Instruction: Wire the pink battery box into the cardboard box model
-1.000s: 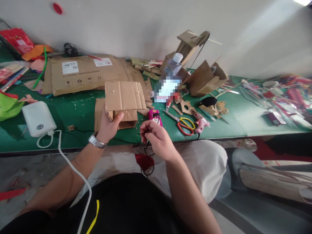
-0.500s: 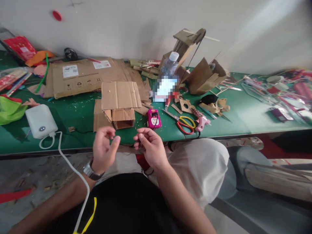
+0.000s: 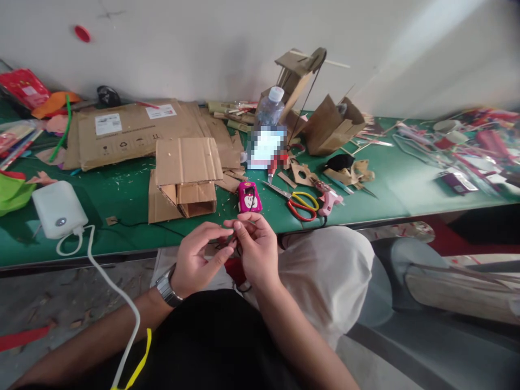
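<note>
My left hand (image 3: pixel 199 257) and my right hand (image 3: pixel 254 246) meet in front of my lap, just below the table's front edge. Both pinch a thin black wire (image 3: pixel 238 246) between their fingertips; the wire loops down past my right wrist. A silver watch sits on my left wrist. On the green table (image 3: pixel 122 189) just beyond my hands stands a small folded cardboard box (image 3: pixel 187 173), and to its right a small pink device (image 3: pixel 248 196) with a black wire on it.
Red-and-yellow scissors (image 3: pixel 300 203) and a pink glue gun (image 3: pixel 327 200) lie right of the device. A white power bank (image 3: pixel 59 208) with a white cable sits at the left. Flat cartons, a water bottle (image 3: pixel 270 111), cardboard models and craft scraps fill the back.
My left hand let go of the cardboard box, dropped back off the table and came to my right hand. Both now pinch the wire. The view shifted slightly right.
</note>
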`<state>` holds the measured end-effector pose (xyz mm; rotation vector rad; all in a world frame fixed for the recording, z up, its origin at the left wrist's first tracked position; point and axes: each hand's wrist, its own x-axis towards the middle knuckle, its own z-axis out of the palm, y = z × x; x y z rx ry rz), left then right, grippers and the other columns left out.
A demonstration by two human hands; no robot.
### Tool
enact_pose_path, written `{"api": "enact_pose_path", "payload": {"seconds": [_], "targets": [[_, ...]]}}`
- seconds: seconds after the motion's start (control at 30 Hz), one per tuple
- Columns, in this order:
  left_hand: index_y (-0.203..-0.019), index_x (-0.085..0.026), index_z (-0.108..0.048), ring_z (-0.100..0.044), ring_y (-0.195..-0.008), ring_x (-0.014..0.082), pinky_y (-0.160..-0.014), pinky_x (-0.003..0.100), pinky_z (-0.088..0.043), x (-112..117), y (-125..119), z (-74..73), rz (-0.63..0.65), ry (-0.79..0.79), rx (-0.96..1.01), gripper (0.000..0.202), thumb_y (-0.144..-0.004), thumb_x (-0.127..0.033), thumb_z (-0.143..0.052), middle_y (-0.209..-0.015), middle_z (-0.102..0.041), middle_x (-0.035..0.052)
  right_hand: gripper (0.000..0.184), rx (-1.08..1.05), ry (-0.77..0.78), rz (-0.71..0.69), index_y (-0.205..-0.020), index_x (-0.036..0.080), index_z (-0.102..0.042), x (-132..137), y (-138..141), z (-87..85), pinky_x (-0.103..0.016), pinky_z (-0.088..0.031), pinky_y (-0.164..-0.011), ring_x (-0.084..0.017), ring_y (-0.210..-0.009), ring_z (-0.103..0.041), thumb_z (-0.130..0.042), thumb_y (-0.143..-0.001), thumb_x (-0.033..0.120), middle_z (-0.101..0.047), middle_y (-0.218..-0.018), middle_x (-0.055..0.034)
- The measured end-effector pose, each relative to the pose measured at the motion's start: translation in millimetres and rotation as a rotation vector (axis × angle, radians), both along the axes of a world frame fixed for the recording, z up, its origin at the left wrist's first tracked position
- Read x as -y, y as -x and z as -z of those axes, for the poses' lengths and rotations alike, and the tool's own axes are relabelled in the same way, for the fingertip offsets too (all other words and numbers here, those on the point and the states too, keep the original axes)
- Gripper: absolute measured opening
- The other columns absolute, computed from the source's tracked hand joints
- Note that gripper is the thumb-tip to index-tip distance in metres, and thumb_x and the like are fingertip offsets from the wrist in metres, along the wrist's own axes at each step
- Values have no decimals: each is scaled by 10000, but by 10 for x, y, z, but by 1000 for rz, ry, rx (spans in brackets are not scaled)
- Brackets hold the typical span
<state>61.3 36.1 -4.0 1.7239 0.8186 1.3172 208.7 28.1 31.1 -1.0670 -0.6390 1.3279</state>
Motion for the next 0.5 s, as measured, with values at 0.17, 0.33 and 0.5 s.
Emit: {"api": "enact_pose_path", "payload": {"seconds": [0.17, 0.33, 0.5], "targets": [[-1191, -280, -813, -710, -956, 163, -830, 268, -597, -21, -52, -21, -28, -131, -75, 335, -897, -122, -801, -1029, -728, 52, 212, 36, -8, 33, -951, 232, -673, 18, 9, 40, -219, -605, -686, -122, -719, -740, -840, -863, 328, -799, -825, 8], [-1068, -267, -841, -691, -862, 134, -735, 237, -586, -7, -86, -32, -49, -33, -1, 220, -917, -121, -773, -961, -697, 37, 203, 58, -13, 29, -930, 230, -682, 49, 9, 79, -253, -626, -721, -154, -788, -770, -836, -867, 346, -792, -837, -3], [-969, -233, -812, -696, -919, 140, -763, 234, -592, -48, -85, -21, -56, 221, 232, 85, -972, -210, -730, -1031, -695, 56, 277, 40, 6, -11, -931, 224, -663, 104, 5, 118, -266, -618, -571, -125, -559, -690, -861, -845, 398, -757, -796, 25]]}}
